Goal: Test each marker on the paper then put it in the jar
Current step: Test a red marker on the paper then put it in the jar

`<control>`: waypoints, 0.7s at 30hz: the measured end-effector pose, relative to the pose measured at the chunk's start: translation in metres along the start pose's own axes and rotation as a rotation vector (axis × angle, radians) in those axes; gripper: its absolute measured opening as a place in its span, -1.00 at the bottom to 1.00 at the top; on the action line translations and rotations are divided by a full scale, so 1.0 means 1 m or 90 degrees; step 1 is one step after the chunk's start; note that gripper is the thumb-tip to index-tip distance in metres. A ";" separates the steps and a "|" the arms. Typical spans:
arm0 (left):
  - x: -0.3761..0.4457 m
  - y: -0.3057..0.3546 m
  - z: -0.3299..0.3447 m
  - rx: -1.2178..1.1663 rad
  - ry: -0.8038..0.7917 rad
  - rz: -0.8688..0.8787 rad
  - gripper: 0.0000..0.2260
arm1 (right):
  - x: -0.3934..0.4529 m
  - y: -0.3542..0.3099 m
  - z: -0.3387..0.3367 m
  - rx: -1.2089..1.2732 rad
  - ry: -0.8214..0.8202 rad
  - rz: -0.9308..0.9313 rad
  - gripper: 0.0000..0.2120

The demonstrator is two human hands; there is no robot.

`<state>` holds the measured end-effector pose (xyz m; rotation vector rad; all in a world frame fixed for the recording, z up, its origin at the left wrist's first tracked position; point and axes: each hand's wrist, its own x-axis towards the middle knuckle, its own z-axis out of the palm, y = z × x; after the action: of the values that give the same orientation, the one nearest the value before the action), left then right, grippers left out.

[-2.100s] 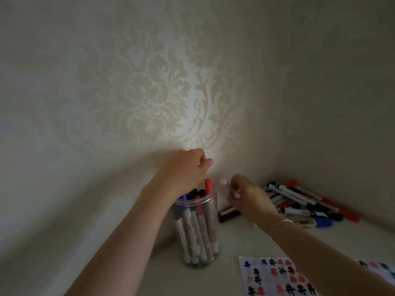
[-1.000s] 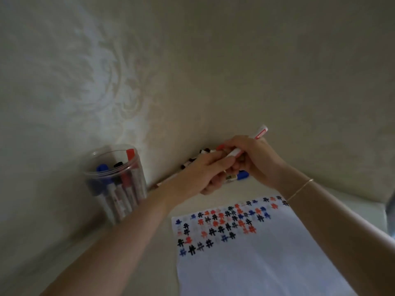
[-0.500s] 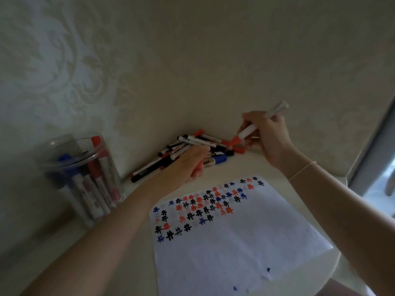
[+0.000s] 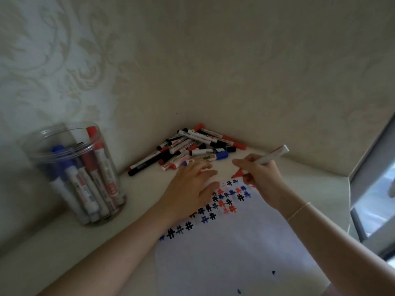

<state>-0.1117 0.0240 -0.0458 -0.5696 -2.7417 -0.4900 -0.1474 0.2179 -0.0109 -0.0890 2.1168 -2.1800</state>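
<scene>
One red marker uncapped, tip down at the paper

Head view: half a second before, the right hand (image 4: 259,178) held the red marker (image 4: 265,160) high; now its fingers gripped it with the tip touching the paper (image 4: 230,253). The left hand (image 4: 190,191), fingers released, pressed the sheet flat. The jar (image 4: 79,174) waited, well apart, on the worktop (image 4: 64,248).

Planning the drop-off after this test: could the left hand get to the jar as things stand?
Probably yes. The left hand lies flat on the paper, and only bare tabletop separates it from the open jar to its left.
</scene>
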 end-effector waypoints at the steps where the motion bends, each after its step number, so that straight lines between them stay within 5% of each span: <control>1: -0.006 0.006 -0.002 -0.016 -0.063 0.025 -0.46 | -0.003 0.004 -0.002 -0.011 -0.003 0.003 -0.79; 6: -0.027 0.018 -0.009 -0.008 -0.293 0.004 -0.23 | -0.020 0.023 -0.010 -0.017 0.032 -0.005 -0.79; 11: -0.026 0.014 -0.004 -0.006 -0.299 0.010 -0.15 | -0.021 0.033 -0.006 -0.160 0.138 -0.046 -0.78; 21: -0.025 0.013 -0.003 -0.018 -0.284 0.013 -0.15 | -0.021 0.037 0.000 -0.249 0.131 -0.041 -0.77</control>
<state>-0.0838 0.0259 -0.0485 -0.7969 -3.1464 -0.4398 -0.1258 0.2194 -0.0473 0.0415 2.6662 -1.8428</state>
